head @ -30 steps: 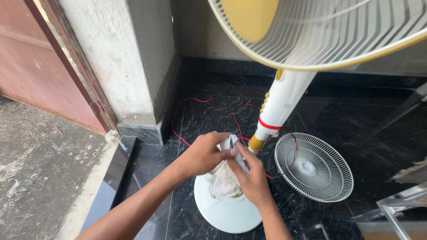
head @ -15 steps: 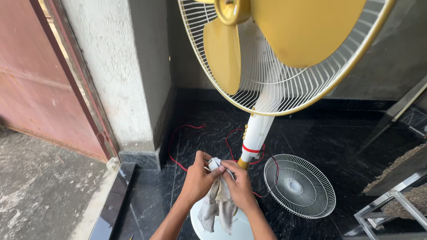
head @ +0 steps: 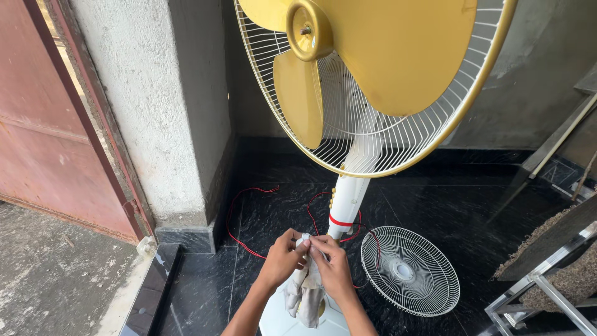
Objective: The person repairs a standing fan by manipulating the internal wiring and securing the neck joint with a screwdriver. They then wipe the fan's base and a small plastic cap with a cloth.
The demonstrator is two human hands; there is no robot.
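Grey-white cloth (head: 305, 289), limp and stained, is pinched at its top edge by both hands just in front of a pedestal fan's white column (head: 348, 202). The left hand (head: 281, 256) has thumb and forefingers closed tight on the upper fold; the right hand (head: 333, 266) is likewise closed on it, fingertips touching the left's, w/ the rest of the rag hanging down over the fan's round white base (head: 280, 320). Neither hand is open; nothing else is gripped.

Above, the fan head tilts toward the camera: yellow blades (head: 385, 56) bare, rear wire guard (head: 348, 134) in place, front side uncovered. The detached front grille (head: 409, 270) lies flat on the black polished stone floor (head: 448, 199), just beside the base on the right. A thin red wire (head: 249, 214) loops over the floor behind the hands and round the column's foot.

Judgement: refolding the cloth to a clean face looks like the step in hand; it goes best w/ a firm, flat pad, no loose tail near blades or wire, and the column steadied by one hand.

Left of frame: rough plastered pillar (head: 155, 106), rust-red metal door (head: 43, 137), concrete floor. At right, a metal frame (head: 541, 292) carrying a gritty slab.
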